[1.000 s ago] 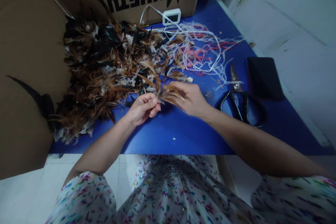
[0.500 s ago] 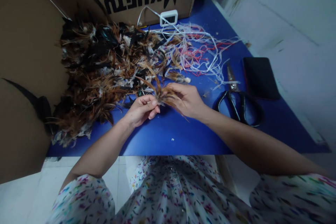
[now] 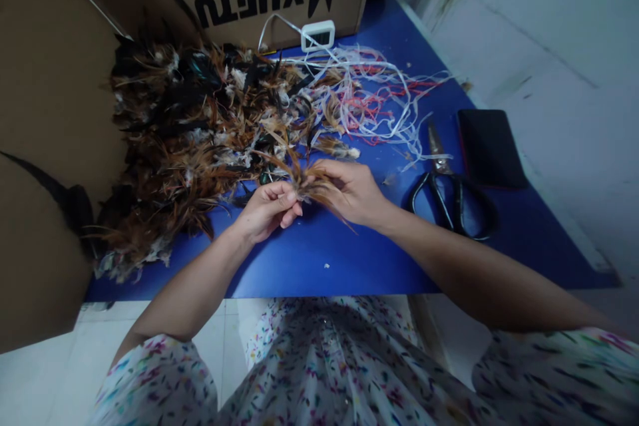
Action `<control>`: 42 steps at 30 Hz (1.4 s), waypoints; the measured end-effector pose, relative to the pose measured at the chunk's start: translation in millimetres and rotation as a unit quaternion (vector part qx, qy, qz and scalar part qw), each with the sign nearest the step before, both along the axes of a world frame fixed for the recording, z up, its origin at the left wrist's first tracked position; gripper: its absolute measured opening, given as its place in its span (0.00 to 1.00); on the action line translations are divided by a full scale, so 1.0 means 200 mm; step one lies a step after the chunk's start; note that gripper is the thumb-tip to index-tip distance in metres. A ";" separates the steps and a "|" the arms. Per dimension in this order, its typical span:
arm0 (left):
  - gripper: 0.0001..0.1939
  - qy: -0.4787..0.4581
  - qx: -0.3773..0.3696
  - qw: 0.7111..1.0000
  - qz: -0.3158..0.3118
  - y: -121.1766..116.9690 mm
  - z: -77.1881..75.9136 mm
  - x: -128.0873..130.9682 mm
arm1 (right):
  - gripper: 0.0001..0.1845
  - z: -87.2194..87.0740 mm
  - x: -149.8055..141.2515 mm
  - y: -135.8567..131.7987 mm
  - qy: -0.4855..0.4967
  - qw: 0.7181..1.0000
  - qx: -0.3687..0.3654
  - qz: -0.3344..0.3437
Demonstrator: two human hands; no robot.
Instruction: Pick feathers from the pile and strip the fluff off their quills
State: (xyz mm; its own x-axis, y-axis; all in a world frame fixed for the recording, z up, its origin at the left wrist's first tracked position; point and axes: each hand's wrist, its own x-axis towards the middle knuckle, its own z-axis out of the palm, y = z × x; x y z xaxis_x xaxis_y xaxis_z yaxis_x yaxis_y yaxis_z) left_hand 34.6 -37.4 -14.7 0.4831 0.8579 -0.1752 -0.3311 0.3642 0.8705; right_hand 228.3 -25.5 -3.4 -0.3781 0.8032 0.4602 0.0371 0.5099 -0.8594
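On the far left, a cardboard panel stands beside the feather heap, perhaps keeping it from spreading; a long black feather lies against it. The heap sits close to my left fingers, within easy reach. Those are closed in a pinch at the base of a small feather bunch, over the blue surface, so the brown tips can fan out freely. My right fingers are curled around the bunch's other side, seemingly to steady or spread it; the light is dim, so I can't quite tell which fingertips press on it.

Behind the heap and the tangle, a printed box makes a back wall, with a small white device upright just before it. The tangle of white and red strands lies beyond my right hand, leaving the near edge for handling. Further right, black-handled scissors point away from me, handles toward my side, handy for picking up. Beside them lies a flat dark object, out of my way.

Compared with a second ago, my pinch is the same, but a thin tip now trails lower below my right fingers. Everything sits slightly further left in view, so my head has probably turned.
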 end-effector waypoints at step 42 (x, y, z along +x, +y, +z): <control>0.18 0.020 0.029 0.998 0.046 0.00 0.02 -0.01 | 0.16 0.02 0.04 0.07 0.040 0.993 -0.076 -0.080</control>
State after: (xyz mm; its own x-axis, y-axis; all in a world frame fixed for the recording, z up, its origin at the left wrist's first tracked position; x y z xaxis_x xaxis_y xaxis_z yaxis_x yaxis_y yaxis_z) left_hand 33.2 -37.6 -10.2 0.3951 0.9076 -0.1422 -0.3247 0.2828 0.9025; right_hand 236.6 -11.2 0.3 -0.2075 0.9126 0.3524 0.0358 0.3671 -0.9295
